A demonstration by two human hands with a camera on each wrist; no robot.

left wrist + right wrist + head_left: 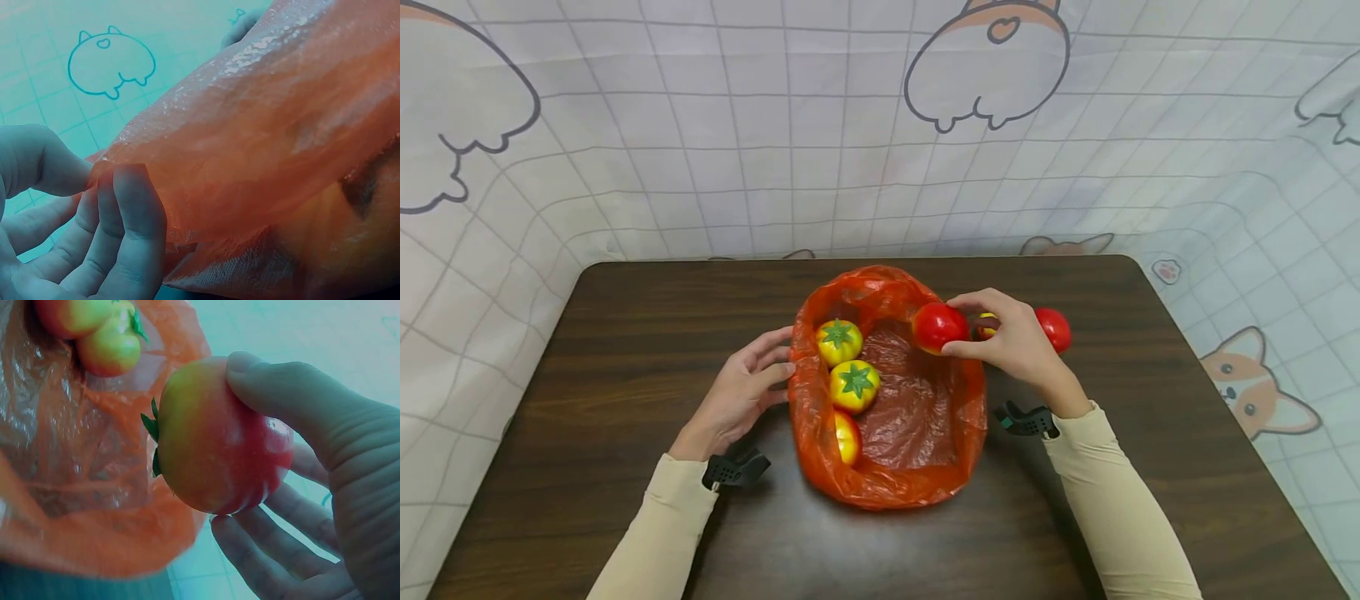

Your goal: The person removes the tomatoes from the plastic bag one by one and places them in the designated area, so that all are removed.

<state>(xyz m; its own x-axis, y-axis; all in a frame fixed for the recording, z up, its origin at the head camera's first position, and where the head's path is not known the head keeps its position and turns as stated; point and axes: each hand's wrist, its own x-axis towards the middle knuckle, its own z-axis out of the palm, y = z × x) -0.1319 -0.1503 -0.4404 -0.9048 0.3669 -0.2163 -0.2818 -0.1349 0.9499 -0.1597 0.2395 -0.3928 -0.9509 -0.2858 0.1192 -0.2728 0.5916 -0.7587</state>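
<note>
An orange-red plastic bag [889, 495] stands with its mouth wide and its rim folded back. Three yellow-and-red tomatoes, among them one with a green star-shaped top [854, 385], lie along its left inner side. My left hand [737, 398] pinches the bag's left rim between thumb and fingers, which the left wrist view shows close up. With thumb and fingertips, my right hand [1007, 340] holds a red tomato [937, 327] over the bag's right rim. In the right wrist view this tomato [219, 437] has its green top facing the bag.
Right of the bag, behind my right hand, a red tomato [1054, 330] lies on the dark wooden table [625, 375]. Another tomato [986, 327], showing some yellow, is mostly hidden by that hand. A white grid-patterned cloth [820, 150] hangs around the table.
</note>
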